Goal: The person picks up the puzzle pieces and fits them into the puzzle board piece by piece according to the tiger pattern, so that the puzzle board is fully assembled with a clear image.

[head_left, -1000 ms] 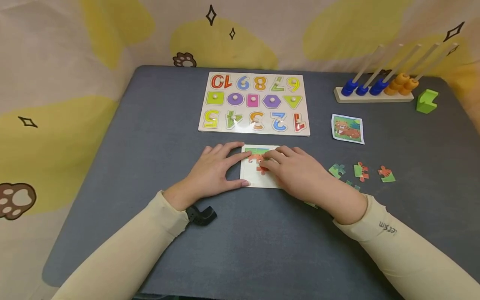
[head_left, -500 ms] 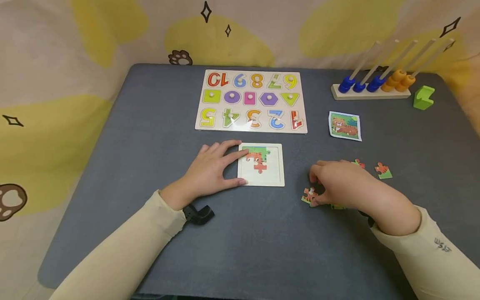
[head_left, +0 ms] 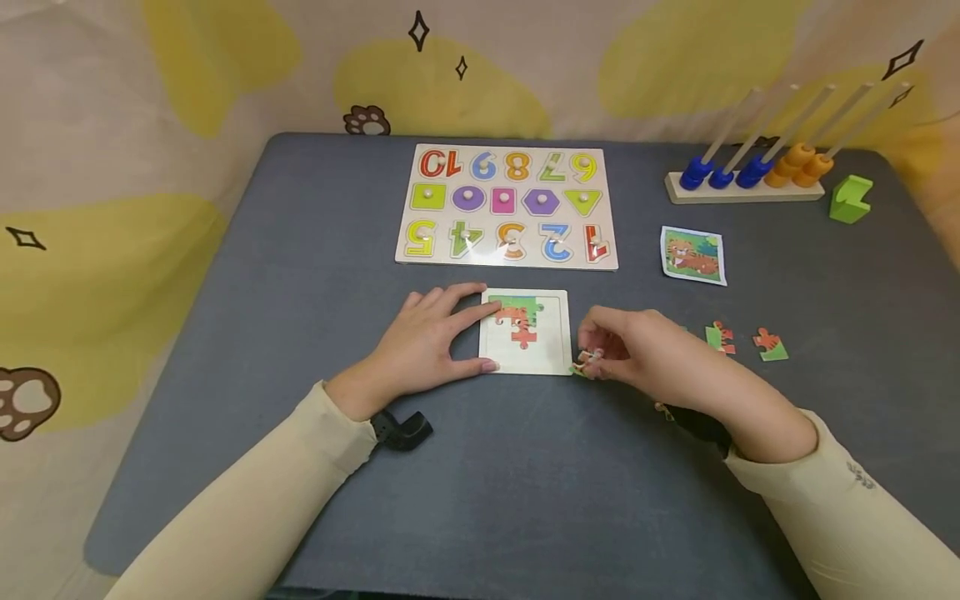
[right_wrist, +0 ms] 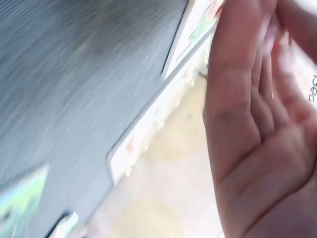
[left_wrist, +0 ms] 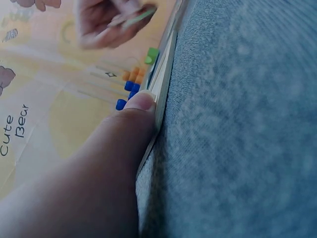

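A white puzzle tray lies on the table, with joined puzzle pieces in its upper left part. My left hand rests along the tray's left side, fingers spread and fairly straight. Its thumb touches the tray's edge in the left wrist view. Just off the tray's right edge, my right hand pinches a puzzle piece between thumb and fingers. That piece is partly covered by the fingers. In the right wrist view the right hand is seen from the palm side, with blur.
Loose puzzle pieces lie to the right, some hidden by the right arm. Behind them is a tiger picture card. A number peg board stands beyond the tray. At the back right are a bead counting rack and a green block.
My right hand has left the tray, reached right to the loose pieces, taken one and carried it back left to the tray's edge. The left hand has stayed in place.
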Available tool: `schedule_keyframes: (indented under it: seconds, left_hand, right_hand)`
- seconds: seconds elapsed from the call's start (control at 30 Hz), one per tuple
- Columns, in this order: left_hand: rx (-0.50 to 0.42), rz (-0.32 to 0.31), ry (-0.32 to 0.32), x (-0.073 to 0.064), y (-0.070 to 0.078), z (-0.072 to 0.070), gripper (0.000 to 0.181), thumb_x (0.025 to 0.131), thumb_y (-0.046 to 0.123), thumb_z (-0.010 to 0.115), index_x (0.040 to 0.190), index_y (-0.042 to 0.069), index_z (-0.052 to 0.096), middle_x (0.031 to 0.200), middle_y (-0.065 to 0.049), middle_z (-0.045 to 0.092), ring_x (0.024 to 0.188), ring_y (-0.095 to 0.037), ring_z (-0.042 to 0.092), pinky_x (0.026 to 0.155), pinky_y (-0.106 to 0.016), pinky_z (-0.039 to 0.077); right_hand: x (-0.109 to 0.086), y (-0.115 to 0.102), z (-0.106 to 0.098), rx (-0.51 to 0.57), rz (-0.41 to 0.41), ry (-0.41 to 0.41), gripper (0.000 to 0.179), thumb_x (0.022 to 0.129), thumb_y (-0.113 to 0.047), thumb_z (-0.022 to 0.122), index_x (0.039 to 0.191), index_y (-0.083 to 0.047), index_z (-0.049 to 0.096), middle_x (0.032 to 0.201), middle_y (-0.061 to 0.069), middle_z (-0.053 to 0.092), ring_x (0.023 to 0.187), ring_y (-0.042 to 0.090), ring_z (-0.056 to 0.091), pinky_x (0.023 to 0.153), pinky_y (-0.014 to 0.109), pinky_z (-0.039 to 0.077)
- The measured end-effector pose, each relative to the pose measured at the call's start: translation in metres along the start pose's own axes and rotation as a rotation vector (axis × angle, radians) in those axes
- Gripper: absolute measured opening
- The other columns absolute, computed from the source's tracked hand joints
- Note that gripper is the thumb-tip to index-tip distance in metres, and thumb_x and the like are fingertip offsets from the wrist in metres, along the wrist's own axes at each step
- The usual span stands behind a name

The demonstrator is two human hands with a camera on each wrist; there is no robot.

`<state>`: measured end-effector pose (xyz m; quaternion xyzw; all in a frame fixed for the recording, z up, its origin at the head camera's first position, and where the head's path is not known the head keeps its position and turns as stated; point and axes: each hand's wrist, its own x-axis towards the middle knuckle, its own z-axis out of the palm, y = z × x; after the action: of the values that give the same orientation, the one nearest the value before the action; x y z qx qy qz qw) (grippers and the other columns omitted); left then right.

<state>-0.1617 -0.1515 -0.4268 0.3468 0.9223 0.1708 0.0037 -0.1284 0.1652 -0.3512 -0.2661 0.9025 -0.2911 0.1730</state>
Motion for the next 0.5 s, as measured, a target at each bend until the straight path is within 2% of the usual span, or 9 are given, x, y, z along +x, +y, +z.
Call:
schedule_keyframes:
  seconds: [0.17,0.33,0.5]
  left_hand:
    - [-0.002,-0.006,-0.01,0.0,0.0,-0.001,0.081,0.091,0.065,0.072,0.158,0.025,0.05,0.161,-0.006,0.041,0.126,-0.027,0.05,0.094,-0.047,0.036]
    - [0.001,-0.009,-0.014,0.0,0.0,-0.001,0.081,0.091,0.067,0.071,0.158,0.026,0.05,0.161,-0.005,0.041,0.127,-0.027,0.05,0.094,-0.046,0.036]
    - [-0.009,-0.011,-0.004,0.0,0.0,-0.002,0.081,0.09,0.067,0.072,0.157,0.026,0.051,0.161,-0.004,0.041,0.126,-0.026,0.051,0.094,-0.046,0.036]
  right_hand:
    - [0.022,-0.009,0.003,0.054,0.001,0.059,0.017,0.094,-0.005,0.079,0.101,-0.014,0.068,0.09,-0.004,0.069,0.084,0.017,0.062,0.076,0.035,0.052]
    - [0.041,-0.014,0.005,0.062,0.015,0.08,0.012,0.093,-0.006,0.08,0.097,-0.012,0.07,0.091,-0.001,0.072,0.084,0.018,0.063,0.075,0.038,0.051]
    - [0.062,-0.02,0.008,0.068,0.032,0.082,0.016,0.088,-0.007,0.086,0.094,-0.01,0.071,0.085,0.001,0.068,0.081,0.02,0.062,0.072,0.037,0.051]
